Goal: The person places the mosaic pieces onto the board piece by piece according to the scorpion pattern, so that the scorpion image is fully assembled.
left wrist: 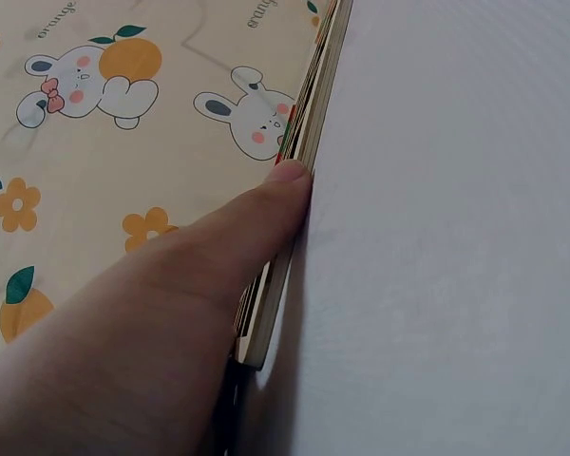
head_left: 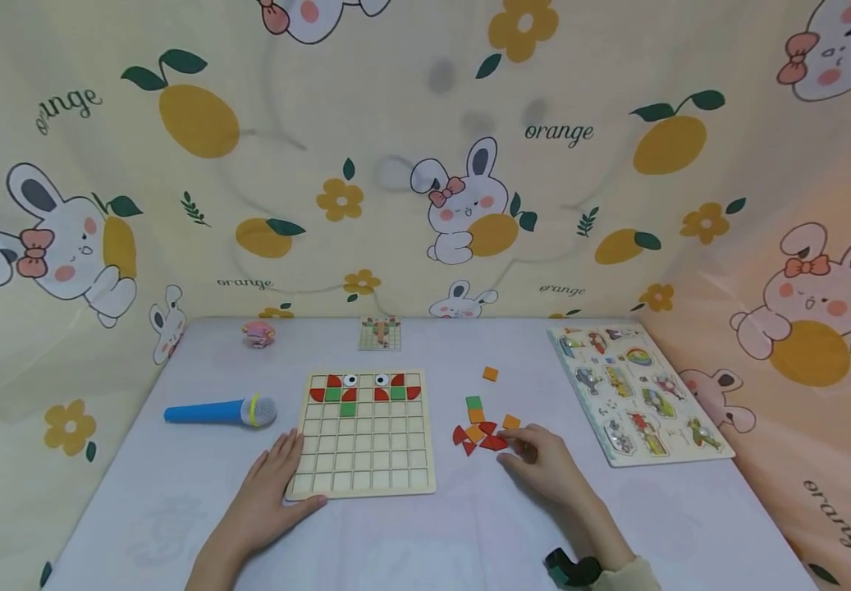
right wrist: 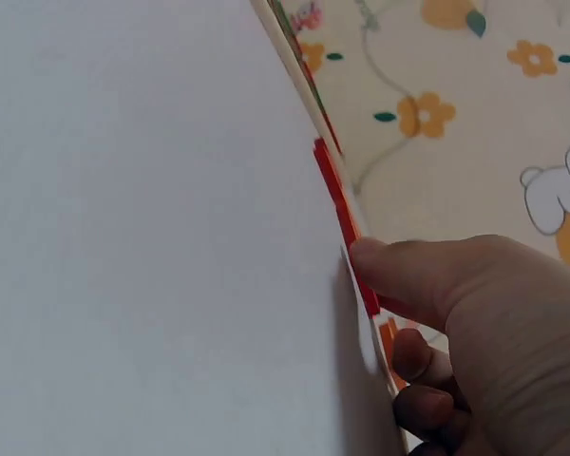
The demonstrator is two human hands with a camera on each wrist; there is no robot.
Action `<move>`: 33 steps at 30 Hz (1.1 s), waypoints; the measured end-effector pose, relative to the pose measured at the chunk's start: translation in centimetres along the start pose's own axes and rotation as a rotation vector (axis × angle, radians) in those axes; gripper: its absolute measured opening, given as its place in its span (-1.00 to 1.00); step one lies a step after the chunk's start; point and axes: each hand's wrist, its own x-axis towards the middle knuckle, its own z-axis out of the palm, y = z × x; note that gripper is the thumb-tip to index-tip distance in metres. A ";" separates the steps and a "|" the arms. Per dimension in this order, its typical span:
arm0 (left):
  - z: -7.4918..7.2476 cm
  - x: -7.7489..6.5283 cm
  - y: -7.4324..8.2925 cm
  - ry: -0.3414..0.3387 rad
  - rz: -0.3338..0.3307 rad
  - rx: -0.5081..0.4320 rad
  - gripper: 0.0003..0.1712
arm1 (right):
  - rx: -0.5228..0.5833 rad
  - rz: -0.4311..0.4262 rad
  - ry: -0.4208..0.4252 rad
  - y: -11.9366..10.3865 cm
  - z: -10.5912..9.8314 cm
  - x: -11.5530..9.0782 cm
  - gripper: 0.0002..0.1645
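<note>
A wooden grid board lies before me, with red, green and eye-printed tiles in its upper rows. My left hand rests at its lower left corner, fingers extended along the left side and thumb against the near edge. Right of the board is a loose group of red quarter-round pieces, orange squares and a green square. Over the near right side of this group, my right hand has its fingers loosely bent, index fingertip at a red piece, thumb apart from it.
A blue toy microphone lies left of the board. Behind it sit a small pink object and a patterned card. A picture puzzle board occupies the right side. One orange square lies apart, farther back.
</note>
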 end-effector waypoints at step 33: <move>-0.1 0.0 -0.1 0.005 0.007 -0.002 0.36 | 0.033 -0.076 0.219 -3.2 0.8 2.7 -0.69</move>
